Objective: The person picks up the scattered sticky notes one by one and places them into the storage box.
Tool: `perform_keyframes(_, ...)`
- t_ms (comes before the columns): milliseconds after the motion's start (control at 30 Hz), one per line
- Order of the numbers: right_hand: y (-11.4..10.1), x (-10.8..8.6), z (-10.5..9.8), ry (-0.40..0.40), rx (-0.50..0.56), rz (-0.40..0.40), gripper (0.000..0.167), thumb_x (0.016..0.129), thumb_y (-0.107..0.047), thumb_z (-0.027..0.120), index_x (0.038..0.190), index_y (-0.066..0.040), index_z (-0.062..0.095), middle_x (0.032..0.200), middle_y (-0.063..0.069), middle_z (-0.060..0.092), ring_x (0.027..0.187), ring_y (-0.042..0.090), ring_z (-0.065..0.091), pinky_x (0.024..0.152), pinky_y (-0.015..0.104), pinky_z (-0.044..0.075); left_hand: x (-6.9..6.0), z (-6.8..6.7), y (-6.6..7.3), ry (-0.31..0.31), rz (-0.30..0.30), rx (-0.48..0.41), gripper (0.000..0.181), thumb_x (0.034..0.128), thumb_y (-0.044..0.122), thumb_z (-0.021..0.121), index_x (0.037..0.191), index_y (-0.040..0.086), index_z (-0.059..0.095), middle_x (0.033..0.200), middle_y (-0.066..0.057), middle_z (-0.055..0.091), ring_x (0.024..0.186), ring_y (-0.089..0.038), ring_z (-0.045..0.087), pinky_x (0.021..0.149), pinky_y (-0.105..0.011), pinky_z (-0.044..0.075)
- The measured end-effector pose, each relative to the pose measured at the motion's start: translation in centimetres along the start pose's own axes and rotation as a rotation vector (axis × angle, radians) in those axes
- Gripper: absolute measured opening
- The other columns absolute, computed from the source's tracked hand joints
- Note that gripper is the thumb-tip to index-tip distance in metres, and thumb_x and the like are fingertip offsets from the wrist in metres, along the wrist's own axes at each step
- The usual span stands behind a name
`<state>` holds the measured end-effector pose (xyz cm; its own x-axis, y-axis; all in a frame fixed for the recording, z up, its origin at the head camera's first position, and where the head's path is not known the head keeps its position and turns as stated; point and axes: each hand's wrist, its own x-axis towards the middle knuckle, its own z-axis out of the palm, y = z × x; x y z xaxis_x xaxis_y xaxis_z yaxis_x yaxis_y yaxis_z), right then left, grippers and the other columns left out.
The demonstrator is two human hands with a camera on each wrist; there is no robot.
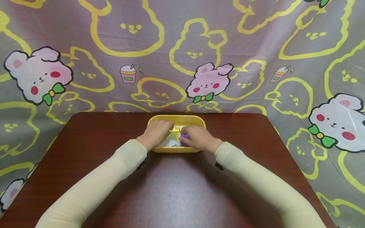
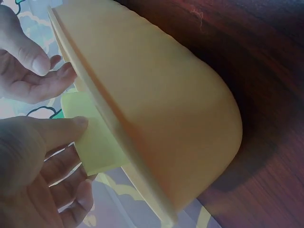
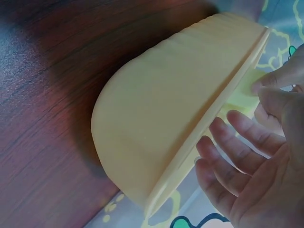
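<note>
A yellow oblong basket (image 1: 176, 150) stands near the table's back edge with both hands over it. My left hand (image 1: 157, 132) pinches a flat, pale yellow square piece (image 2: 95, 135), thumb on its face, at the basket's rim; the piece's exact kind is unclear. My right hand (image 1: 198, 136) is over the basket's right part, above a small purple thing (image 1: 184, 140) that it partly hides. In the right wrist view its fingers (image 3: 237, 152) are loosely bent and spread near the rim, with nothing visible held. Something white lies inside the basket, largely hidden.
The dark brown wooden table (image 1: 176, 196) reaches forward to a hanging cloth (image 1: 159, 66) printed with cartoon bunnies and yellow outlines. This cloth also hangs along both sides of the table. Pale sleeves cover both forearms.
</note>
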<state>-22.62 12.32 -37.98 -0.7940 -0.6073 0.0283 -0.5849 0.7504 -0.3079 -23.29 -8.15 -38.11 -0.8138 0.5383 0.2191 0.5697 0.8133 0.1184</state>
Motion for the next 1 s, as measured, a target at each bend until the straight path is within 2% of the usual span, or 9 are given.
perform_keyframes(300, 0.23, 0.26, 0.07, -0.005, -0.004, -0.008, 0.017, 0.096, -0.031, 0.069, 0.091, -0.014, 0.069, 0.080, -0.003, 0.065, 0.074, 0.014, 0.056, 0.070, 0.032, 0.050, 0.37, 0.02, -0.06, -0.018, 0.000, -0.003, 0.015, 0.0843, -0.003, 0.065, 0.085, 0.011, 0.065, 0.077, -0.001, 0.067, 0.065, -0.016, 0.057, 0.059, -0.036, 0.050)
perform_keyframes(533, -0.03, 0.36, -0.01, -0.011, -0.009, -0.009, 0.019, 0.096, -0.032, 0.069, 0.093, -0.014, 0.069, 0.080, -0.003, 0.065, 0.073, 0.013, 0.057, 0.067, 0.030, 0.047, 0.49, 0.07, -0.16, -0.095, -0.022, 0.005, 0.016, 0.0822, -0.003, 0.068, 0.082, 0.012, 0.063, 0.076, 0.000, 0.063, 0.066, -0.014, 0.054, 0.059, -0.033, 0.046)
perform_keyframes(767, -0.18, 0.40, 0.00, -0.031, -0.013, -0.003, 0.020, 0.096, -0.031, 0.069, 0.098, -0.012, 0.070, 0.083, -0.002, 0.067, 0.074, 0.014, 0.058, 0.067, 0.030, 0.048, 0.66, 0.22, -0.41, -0.141, -0.025, 0.006, 0.016, 0.0808, -0.003, 0.066, 0.085, 0.012, 0.066, 0.083, -0.003, 0.070, 0.071, -0.016, 0.060, 0.064, -0.038, 0.051)
perform_keyframes(1000, -0.23, 0.41, 0.14, -0.034, -0.010, -0.001, 0.022, 0.097, -0.031, 0.068, 0.101, -0.010, 0.070, 0.086, -0.001, 0.068, 0.076, 0.014, 0.059, 0.069, 0.031, 0.049, 0.81, 0.34, -0.40, -0.184, -0.033, -0.001, 0.016, 0.0797, 0.000, 0.072, 0.089, 0.011, 0.067, 0.085, -0.003, 0.071, 0.074, -0.017, 0.063, 0.067, -0.038, 0.053)
